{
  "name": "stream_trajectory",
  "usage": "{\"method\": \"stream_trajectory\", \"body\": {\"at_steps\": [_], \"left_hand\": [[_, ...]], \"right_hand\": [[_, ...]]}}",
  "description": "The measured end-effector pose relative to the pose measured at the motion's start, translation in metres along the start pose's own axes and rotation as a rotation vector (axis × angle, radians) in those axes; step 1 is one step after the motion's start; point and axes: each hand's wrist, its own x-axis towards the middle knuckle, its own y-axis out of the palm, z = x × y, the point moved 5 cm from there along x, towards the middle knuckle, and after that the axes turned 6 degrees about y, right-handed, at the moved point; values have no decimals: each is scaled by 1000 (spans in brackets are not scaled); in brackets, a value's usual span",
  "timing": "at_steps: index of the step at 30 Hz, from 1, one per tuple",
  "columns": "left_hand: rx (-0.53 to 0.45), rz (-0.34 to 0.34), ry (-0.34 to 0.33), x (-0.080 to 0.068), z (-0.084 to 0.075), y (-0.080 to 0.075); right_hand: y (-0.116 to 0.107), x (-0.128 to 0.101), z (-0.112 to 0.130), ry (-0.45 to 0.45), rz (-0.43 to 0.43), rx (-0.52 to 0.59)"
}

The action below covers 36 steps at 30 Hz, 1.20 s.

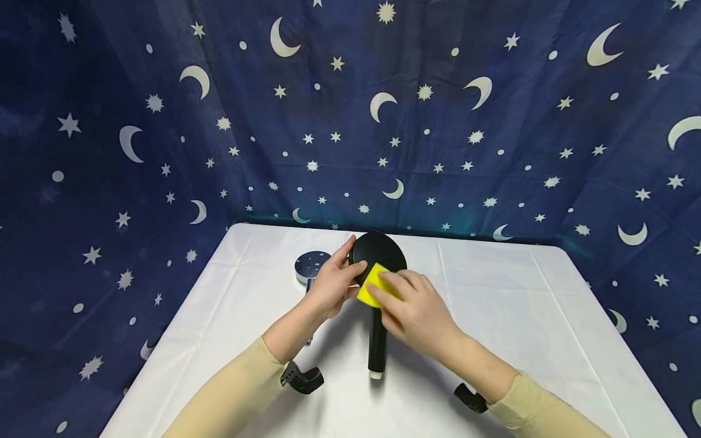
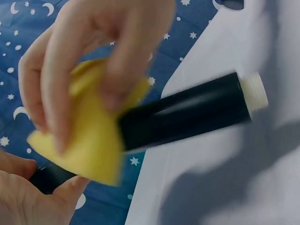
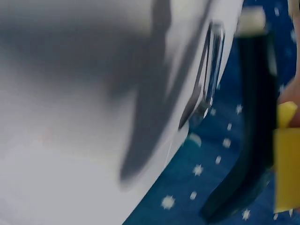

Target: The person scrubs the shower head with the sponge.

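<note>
My left hand grips a black shower head by the edge of its round head, thumb across the near side. The handle points back toward me and ends in a whitish threaded connector. My right hand pinches a folded yellow cloth against the upper part of the handle, just below the head. In the left wrist view the cloth wraps over the handle, blurred, with my right fingers over it. The shower head is held above the table, its shadow falling below.
A chrome shower head lies on the table left of my hands, its handle showing in the right wrist view. White cloth covers the table. A dark blue curtain with moons and stars hangs behind and beside it.
</note>
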Motion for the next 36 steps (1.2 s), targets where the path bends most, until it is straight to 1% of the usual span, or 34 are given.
{"method": "stream_trajectory", "body": {"at_steps": [3,5,7,9,11,13,16,19,21,23,25,26,27,28,29,33,34,36], "left_hand": [[32,-60,-8,3,1,-4],[21,-91,-13,4,2,-8],[5,-105,-17,5,2,-12],[-13,-109,-17,6,1,-14],[-24,-115,-26,7,0,-17],[-49,-114,-33,6,-2,-18],[-101,-106,-41,6,-3,-18],[-153,-80,-45,4,-3,-15],[-187,-61,-59,3,-3,-13],[-215,-33,-72,2,-1,-9],[-234,-11,-82,2,0,-7],[-244,-3,-81,2,0,-6],[-255,2,-76,3,0,-6],[-272,-3,-72,4,0,-7],[-301,-14,-67,6,0,-8],[-454,-63,-32,11,-1,-20],[-491,-64,-22,12,-1,-22],[-554,-44,1,14,-2,-26]], "right_hand": [[9,-7,27,-113,92,-48],[14,-15,39,-171,149,-8],[14,-25,47,-213,198,56],[12,-33,51,-270,232,107],[10,-36,50,-318,246,142],[7,-33,40,-339,217,147],[3,-22,16,-320,128,154],[0,-10,-11,-236,35,150],[-2,-2,-30,-128,-22,162],[-4,3,-48,20,-72,183],[-6,5,-61,152,-115,221],[-7,4,-64,196,-130,255],[-7,2,-63,218,-138,285],[-8,-1,-60,221,-139,316],[-9,-4,-53,203,-137,341],[-12,-18,-16,65,-126,463],[-15,-22,-6,27,-133,495],[-20,-30,10,-42,-159,557]]}}
